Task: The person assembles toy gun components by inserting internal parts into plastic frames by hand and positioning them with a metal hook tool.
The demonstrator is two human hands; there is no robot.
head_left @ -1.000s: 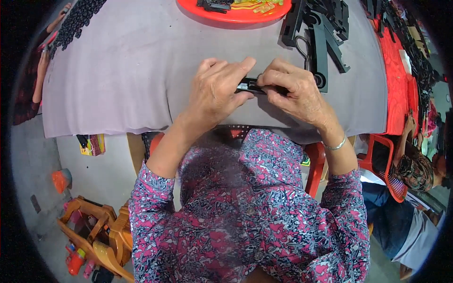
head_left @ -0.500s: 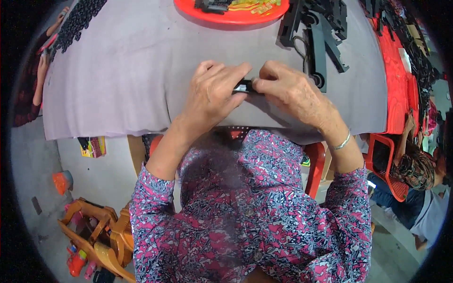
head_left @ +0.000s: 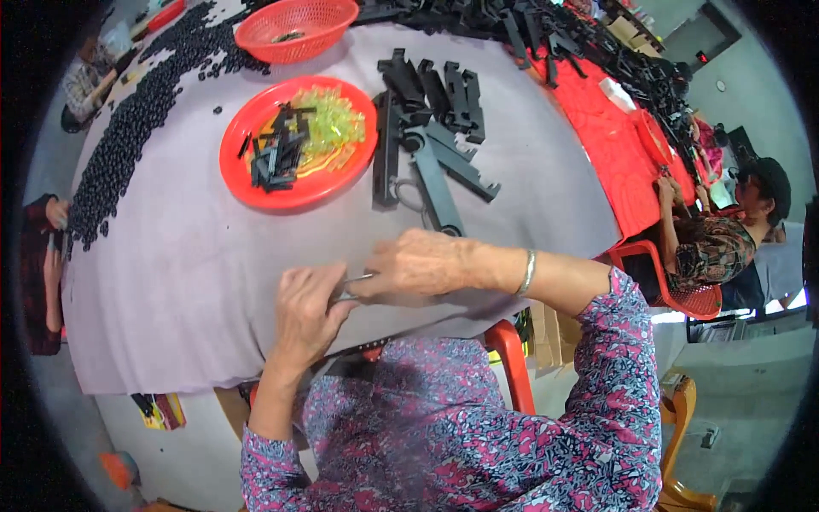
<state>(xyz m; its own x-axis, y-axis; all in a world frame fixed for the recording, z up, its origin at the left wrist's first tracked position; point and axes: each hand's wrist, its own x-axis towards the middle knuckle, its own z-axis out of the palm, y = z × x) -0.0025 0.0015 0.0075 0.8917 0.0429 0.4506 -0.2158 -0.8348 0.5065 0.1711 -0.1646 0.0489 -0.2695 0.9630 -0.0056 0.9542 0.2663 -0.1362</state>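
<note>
My left hand (head_left: 309,309) is closed, thumb and fingers pinching a small dark part with a shiny, silvery edge (head_left: 348,293). Most of that part is hidden by fingers. Against its other end my right hand (head_left: 418,264) is curled, blurred by motion, with its fingertips mostly out of sight. Both hands are just over the grey cloth (head_left: 196,290) near the table's front edge. Beyond them lies a group of long black plastic parts (head_left: 439,188). A round red tray (head_left: 235,175), with black strips (head_left: 281,152) and yellow-green translucent pieces (head_left: 334,119), is to their left.
A red basket (head_left: 299,47) stands behind the tray. Small black pieces (head_left: 124,145) form a long heap at the left. Black parts (head_left: 512,21) pile up at the back, beside red cloth (head_left: 572,128). Co-workers sit left and right, one on a red chair (head_left: 695,300).
The view has shifted, showing more of the table's far side. My hands still meet around the small part; my right hand now reaches more across, its forearm nearly level.
</note>
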